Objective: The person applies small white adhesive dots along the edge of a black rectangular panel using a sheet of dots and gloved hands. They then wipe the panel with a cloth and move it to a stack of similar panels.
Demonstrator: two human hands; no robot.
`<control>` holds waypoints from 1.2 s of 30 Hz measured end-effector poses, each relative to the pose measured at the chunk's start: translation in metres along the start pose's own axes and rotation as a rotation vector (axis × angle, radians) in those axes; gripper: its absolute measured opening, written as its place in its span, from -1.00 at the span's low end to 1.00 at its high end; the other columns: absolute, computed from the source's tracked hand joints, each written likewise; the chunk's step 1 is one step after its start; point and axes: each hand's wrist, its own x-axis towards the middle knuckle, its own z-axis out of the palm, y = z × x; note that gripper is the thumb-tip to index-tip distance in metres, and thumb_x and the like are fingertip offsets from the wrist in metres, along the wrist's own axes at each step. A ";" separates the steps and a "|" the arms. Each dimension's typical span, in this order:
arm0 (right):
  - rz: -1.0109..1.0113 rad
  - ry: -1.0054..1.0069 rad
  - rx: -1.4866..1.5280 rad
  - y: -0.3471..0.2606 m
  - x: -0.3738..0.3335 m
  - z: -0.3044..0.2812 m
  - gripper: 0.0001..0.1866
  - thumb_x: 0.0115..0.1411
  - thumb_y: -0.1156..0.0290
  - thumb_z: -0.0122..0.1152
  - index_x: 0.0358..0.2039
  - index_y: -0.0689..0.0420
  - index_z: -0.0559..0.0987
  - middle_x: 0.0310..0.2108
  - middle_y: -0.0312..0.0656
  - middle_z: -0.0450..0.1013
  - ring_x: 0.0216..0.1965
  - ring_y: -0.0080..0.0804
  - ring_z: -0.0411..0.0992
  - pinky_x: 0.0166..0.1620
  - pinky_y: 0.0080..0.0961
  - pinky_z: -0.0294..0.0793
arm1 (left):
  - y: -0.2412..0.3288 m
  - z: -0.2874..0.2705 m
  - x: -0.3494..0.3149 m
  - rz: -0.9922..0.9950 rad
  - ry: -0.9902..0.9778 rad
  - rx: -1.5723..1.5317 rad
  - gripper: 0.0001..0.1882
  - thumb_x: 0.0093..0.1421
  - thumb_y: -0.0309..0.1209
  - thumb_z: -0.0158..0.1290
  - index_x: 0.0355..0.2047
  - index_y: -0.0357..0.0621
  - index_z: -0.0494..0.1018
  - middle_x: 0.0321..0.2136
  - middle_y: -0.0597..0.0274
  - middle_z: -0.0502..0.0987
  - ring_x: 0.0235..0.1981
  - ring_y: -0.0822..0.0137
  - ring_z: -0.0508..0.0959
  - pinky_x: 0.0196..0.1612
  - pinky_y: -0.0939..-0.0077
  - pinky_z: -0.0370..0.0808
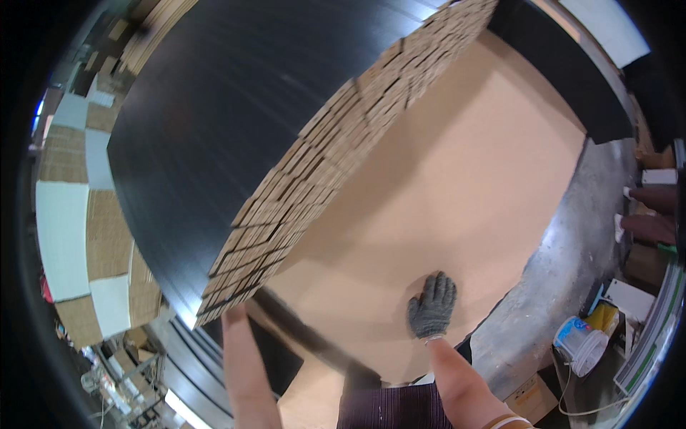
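Observation:
A thick stack of cardboard sheets (343, 154) with a dark, smooth top face (214, 107) fills the upper left and centre. Its brown layered edges face me, uneven from layer to layer. My left hand (234, 314) is at the stack's near lower corner, its fingers hidden by the edge. In a dark grey knitted glove, my right hand (432, 307) lies flat with fingers stretched on a broad brown cardboard sheet (457, 193). That hand is clear of the stack's edge.
Brown and white stacks (64, 214) stand along the left. A black panel (564, 64) lies at the upper right. Past the grey floor (529, 286) are a white bucket (582, 347), a cardboard box (532, 400) and another person's legs (650, 214). Metal rollers (189, 368) are at lower left.

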 end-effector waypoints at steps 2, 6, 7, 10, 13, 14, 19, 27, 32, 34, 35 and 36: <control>0.010 -0.014 0.017 0.000 -0.002 -0.002 -0.22 0.10 0.14 0.13 0.27 0.37 0.33 0.34 0.31 0.16 0.35 0.33 0.10 0.40 0.26 -0.03 | 0.002 -0.013 0.009 -0.004 -0.007 0.065 -0.09 0.33 0.38 -0.33 0.46 0.01 0.01 0.45 0.14 0.06 0.48 0.12 -0.01 0.43 0.06 -0.13; -0.002 0.011 0.016 0.000 -0.001 0.000 -0.22 0.07 0.12 0.17 0.25 0.34 0.37 0.32 0.30 0.19 0.34 0.32 0.12 0.39 0.26 -0.02 | 0.005 -0.072 0.006 -0.011 0.000 0.283 -0.06 0.31 0.41 -0.34 0.48 0.05 -0.02 0.48 0.16 0.02 0.50 0.14 -0.07 0.44 0.05 -0.19; -0.003 0.022 0.022 0.000 -0.001 0.000 -0.22 0.06 0.12 0.18 0.25 0.33 0.37 0.32 0.29 0.20 0.34 0.32 0.12 0.39 0.26 -0.01 | 0.000 -0.089 0.000 -0.026 0.021 0.311 -0.05 0.31 0.42 -0.34 0.49 0.06 -0.03 0.49 0.17 0.01 0.51 0.14 -0.09 0.44 0.05 -0.21; 0.010 0.053 0.053 -0.001 0.000 0.000 -0.23 0.05 0.12 0.20 0.22 0.31 0.40 0.30 0.28 0.22 0.32 0.32 0.16 0.38 0.25 0.03 | -0.029 -0.131 -0.040 -0.115 0.041 0.475 -0.03 0.29 0.45 -0.35 0.50 0.09 -0.05 0.51 0.18 -0.02 0.53 0.16 -0.13 0.45 0.05 -0.26; 0.001 0.091 0.077 -0.001 -0.001 -0.006 -0.27 0.07 0.15 0.20 0.20 0.31 0.42 0.29 0.27 0.24 0.30 0.31 0.19 0.36 0.23 0.07 | -0.067 -0.147 -0.119 -0.475 0.231 0.495 -0.08 0.31 0.44 -0.34 0.42 0.07 0.16 0.36 0.38 0.30 0.18 0.28 0.38 -0.07 0.34 0.26; -0.003 0.087 0.078 -0.001 -0.001 -0.008 -0.27 0.07 0.15 0.19 0.21 0.31 0.41 0.29 0.27 0.24 0.30 0.31 0.18 0.37 0.23 0.06 | -0.077 -0.146 -0.147 -0.487 0.116 0.619 -0.16 0.33 0.39 -0.29 0.34 0.06 0.28 0.25 0.34 0.44 0.05 0.34 0.45 -0.19 0.38 0.30; 0.003 0.064 0.109 -0.002 -0.001 -0.013 -0.24 0.10 0.13 0.20 0.26 0.29 0.37 0.32 0.24 0.22 0.32 0.27 0.16 0.38 0.22 0.02 | -0.105 -0.120 -0.305 -0.578 -0.500 0.826 -0.40 0.36 0.09 -0.05 0.13 -0.17 0.48 -0.08 0.17 0.63 -0.15 0.33 0.59 -0.23 0.46 0.44; -0.110 -0.128 0.241 0.023 -0.002 -0.063 -0.26 0.13 0.08 0.23 0.26 0.21 0.38 0.36 0.16 0.18 0.36 0.20 0.13 0.40 0.09 0.03 | -0.095 -0.103 -0.411 -0.831 -0.626 0.855 -0.35 0.27 -0.01 0.16 0.22 -0.21 0.43 0.08 -0.04 0.57 0.10 0.21 0.55 0.13 0.38 0.46; -0.023 -0.305 0.252 0.102 -0.032 -0.122 -0.30 0.18 0.04 0.23 0.23 0.20 0.43 0.38 0.13 0.18 0.37 0.10 0.18 0.36 -0.09 0.21 | -0.061 -0.086 -0.410 -0.510 -0.543 0.845 -0.43 0.31 -0.09 0.09 0.22 -0.17 0.41 0.05 0.09 0.57 0.04 0.25 0.54 0.09 0.35 0.45; -0.039 -0.428 0.107 0.145 -0.055 -0.140 -0.40 0.19 -0.06 0.15 0.10 0.09 0.58 0.31 -0.02 0.33 0.34 0.07 0.23 0.32 -0.12 0.29 | -0.050 -0.089 -0.427 -0.403 -0.500 0.811 -0.46 0.33 -0.13 0.06 0.22 -0.15 0.40 0.04 0.14 0.57 0.02 0.27 0.54 0.07 0.33 0.44; -0.115 -0.571 -0.080 0.165 -0.059 -0.148 -0.43 0.21 -0.11 0.11 0.03 0.05 0.64 0.26 -0.04 0.40 0.31 0.07 0.28 0.30 -0.12 0.31 | -0.048 -0.094 -0.444 -0.363 -0.477 0.785 -0.48 0.34 -0.14 0.04 0.22 -0.14 0.39 0.04 0.16 0.57 0.01 0.28 0.54 0.07 0.33 0.44; -0.087 -0.663 -0.009 0.196 -0.066 -0.162 -0.43 0.22 -0.14 0.07 -0.02 0.04 0.67 0.18 -0.03 0.46 0.25 0.06 0.35 0.27 -0.10 0.35 | -0.048 -0.102 -0.465 -0.336 -0.441 0.754 -0.49 0.35 -0.16 0.03 0.22 -0.13 0.39 0.03 0.19 0.57 0.00 0.29 0.54 0.06 0.32 0.44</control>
